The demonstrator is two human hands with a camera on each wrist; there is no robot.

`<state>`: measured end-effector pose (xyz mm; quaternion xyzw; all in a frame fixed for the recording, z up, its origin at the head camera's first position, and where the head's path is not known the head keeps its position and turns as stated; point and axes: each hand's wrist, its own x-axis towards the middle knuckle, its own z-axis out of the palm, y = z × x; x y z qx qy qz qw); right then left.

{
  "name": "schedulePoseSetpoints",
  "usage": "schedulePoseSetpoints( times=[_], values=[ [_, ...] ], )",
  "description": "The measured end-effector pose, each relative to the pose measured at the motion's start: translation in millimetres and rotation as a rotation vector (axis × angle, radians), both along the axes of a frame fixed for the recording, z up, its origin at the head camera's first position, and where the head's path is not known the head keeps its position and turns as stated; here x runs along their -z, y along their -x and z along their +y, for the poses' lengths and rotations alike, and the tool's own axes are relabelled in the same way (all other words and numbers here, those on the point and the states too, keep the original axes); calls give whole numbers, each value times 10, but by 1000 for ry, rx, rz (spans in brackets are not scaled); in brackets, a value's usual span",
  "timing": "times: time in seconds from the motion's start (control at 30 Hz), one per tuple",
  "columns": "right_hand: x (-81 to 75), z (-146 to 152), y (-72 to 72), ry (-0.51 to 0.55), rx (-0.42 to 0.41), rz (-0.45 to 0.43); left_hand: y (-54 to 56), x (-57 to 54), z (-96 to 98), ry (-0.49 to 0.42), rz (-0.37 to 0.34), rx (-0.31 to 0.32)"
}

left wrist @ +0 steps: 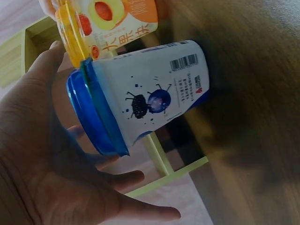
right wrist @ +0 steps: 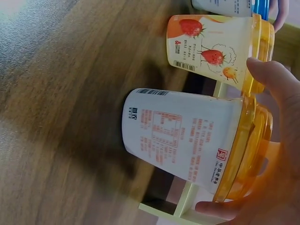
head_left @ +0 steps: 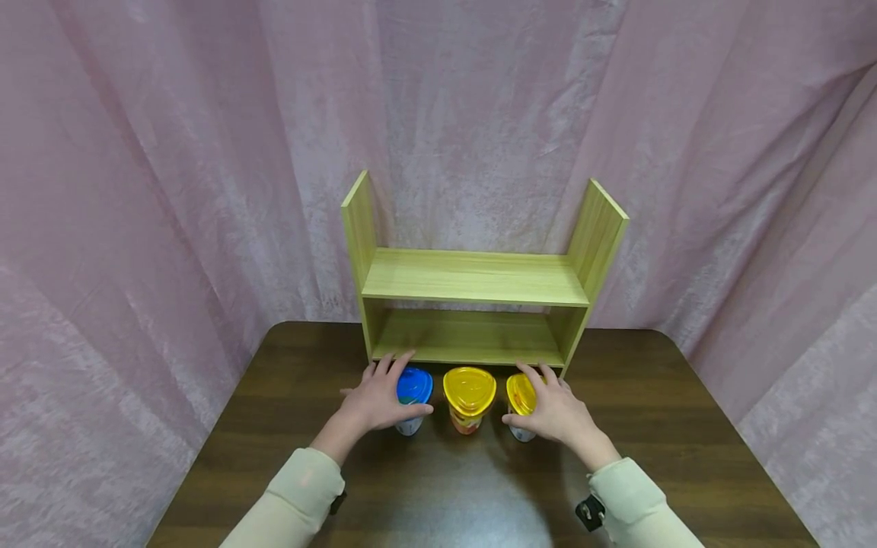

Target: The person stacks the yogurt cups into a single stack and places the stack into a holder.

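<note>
Three plastic cups stand upright in a row. The left one, a white cup with a blue lid point(head_left: 415, 386), has blackberry and blueberry drawings on its side. My left hand point(head_left: 378, 399) is around its lid, thumb and fingers spread wide. In the middle stands a fruit cup with a yellow lid point(head_left: 469, 390); strawberry pictures show on its side in the right wrist view. Over the right cup, a white one point(right wrist: 180, 136) with an orange-yellow lid point(right wrist: 243, 150), my right hand point(head_left: 558, 411) spreads its fingers and thumb about the lid. Its palm lies partly behind that lid.
A light wooden two-tier shelf point(head_left: 473, 275) stands right behind the cups, with tall side panels and a lower compartment point(head_left: 469, 335). The brown wooden table point(head_left: 473, 495) reaches out in front and to both sides. Pink curtains point(head_left: 479, 114) hang behind it.
</note>
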<state>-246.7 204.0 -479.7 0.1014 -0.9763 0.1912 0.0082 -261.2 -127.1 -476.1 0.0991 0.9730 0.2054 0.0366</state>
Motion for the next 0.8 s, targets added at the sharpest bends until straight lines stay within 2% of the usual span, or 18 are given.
schedulePoseSetpoints(
  times=[0.27,0.6,0.8],
  values=[
    [45,58,11,9,-3,-1,-15,56,-32,-37,-21,-11],
    [78,78,10,34,-19,52,-13,111,-56,-65,-23,-22],
    [98,76,20,55,-21,66,16,166,-55,-123,-25,-32]
  ],
)
